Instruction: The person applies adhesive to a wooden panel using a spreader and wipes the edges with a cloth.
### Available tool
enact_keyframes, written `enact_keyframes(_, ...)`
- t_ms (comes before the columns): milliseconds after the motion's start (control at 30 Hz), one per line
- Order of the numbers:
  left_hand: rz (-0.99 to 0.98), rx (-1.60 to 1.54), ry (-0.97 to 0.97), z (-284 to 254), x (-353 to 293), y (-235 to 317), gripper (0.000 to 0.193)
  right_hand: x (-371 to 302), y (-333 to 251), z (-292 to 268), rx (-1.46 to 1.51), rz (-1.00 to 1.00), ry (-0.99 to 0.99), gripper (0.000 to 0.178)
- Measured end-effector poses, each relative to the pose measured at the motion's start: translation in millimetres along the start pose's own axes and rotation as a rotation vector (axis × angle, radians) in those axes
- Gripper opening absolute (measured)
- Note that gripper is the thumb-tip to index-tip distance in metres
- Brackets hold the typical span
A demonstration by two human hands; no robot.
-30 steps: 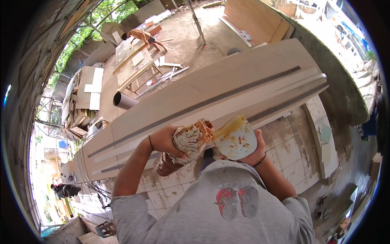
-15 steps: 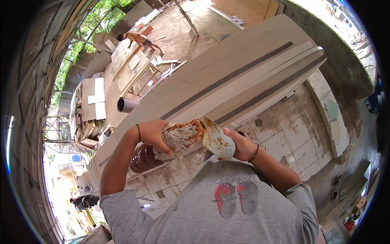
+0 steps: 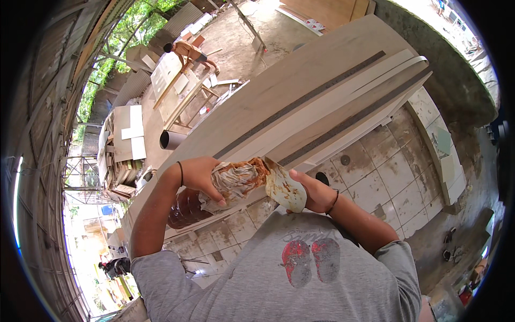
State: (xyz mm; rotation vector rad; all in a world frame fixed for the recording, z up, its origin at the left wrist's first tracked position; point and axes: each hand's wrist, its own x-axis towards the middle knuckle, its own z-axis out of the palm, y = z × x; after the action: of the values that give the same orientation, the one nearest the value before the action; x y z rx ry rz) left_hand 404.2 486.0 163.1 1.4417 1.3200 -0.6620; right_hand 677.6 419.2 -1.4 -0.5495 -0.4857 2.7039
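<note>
My left hand point(image 3: 199, 174) is wrapped round a crumpled whitish plastic bag point(image 3: 235, 183), its opening smeared with orange-brown paste. Under that hand shows a dark brown, ribbed, see-through container point(image 3: 188, 210); whether the bag is joined to it I cannot tell. A pale flat spreader sheet point(image 3: 285, 188), blotched with brown smears, is gripped by my right hand point(image 3: 317, 194). Its upper left edge meets the paste at the bag's opening. Both hands are close together in front of my chest, over the near edge of a long curved wooden panel point(image 3: 343, 64).
Dark strips and a pale band run along the panel. Stained floor tiles point(image 3: 399, 177) lie beyond its right side. A dark round tube end point(image 3: 165, 140) sticks out at the left. Farther off, a person point(image 3: 188, 51) bends over a wooden work table point(image 3: 167, 88).
The view has shifted slightly. The spreader sheet has tilted and moved a little left and down against the bag's opening. My left hand keeps its hold.
</note>
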Motion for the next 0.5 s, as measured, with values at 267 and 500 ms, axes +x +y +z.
enact_keyframes(267, -0.006, -0.012, 0.013, 2.4, -5.2, 1.6, 0.069, -0.9, -0.6, 2.6, 0.023, 0.02, -0.022, 0.069)
enact_keyframes(500, 0.02, -0.039, 0.011, 4.0, -5.0, 2.4, 0.069, 1.2, 1.7, 0.8, 0.034, 0.016, -0.019, 0.071)
